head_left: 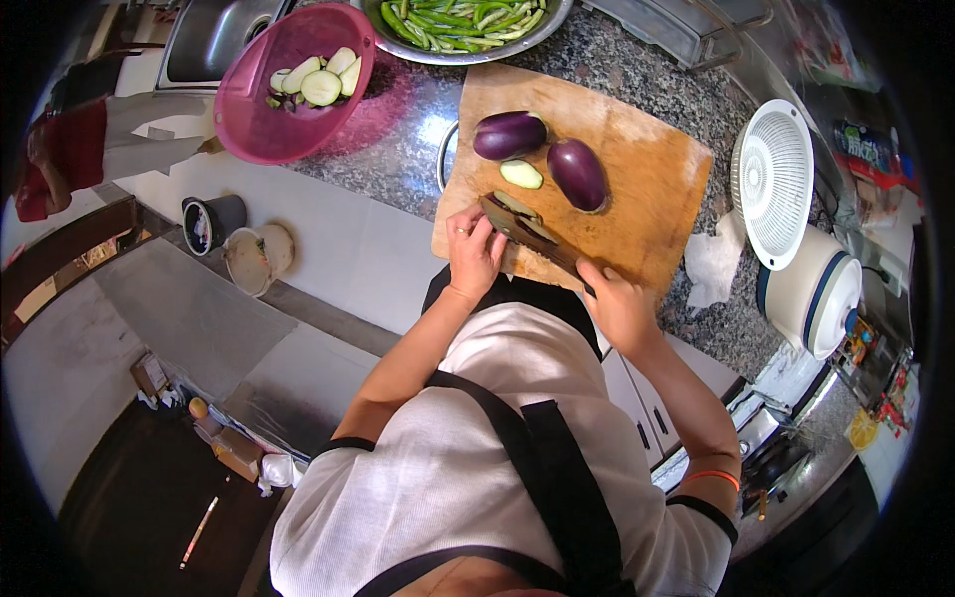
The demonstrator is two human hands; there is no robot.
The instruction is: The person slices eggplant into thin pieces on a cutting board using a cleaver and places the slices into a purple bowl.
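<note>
My right hand (619,306) is closed round the handle of a kitchen knife (542,244), whose broad dark blade slants across the near part of a wooden cutting board (647,169). At the blade's far end, my left hand (475,257) has its fingers bent and pressed on an eggplant piece, mostly hidden by the fingers and blade. Cut eggplant slices (517,207) lie against the blade's far side. Beyond them are a pale eggplant slice (521,175) and two purple eggplants, one on the left (509,134) and one on the right (578,175).
A pink colander (261,119) with eggplant slices stands left of the board. Behind the board is a metal bowl (468,57) of green beans. On the right are a white strainer basket (776,184), a crumpled cloth or paper (713,264) and a white cooker (811,289). Two buckets stand below left.
</note>
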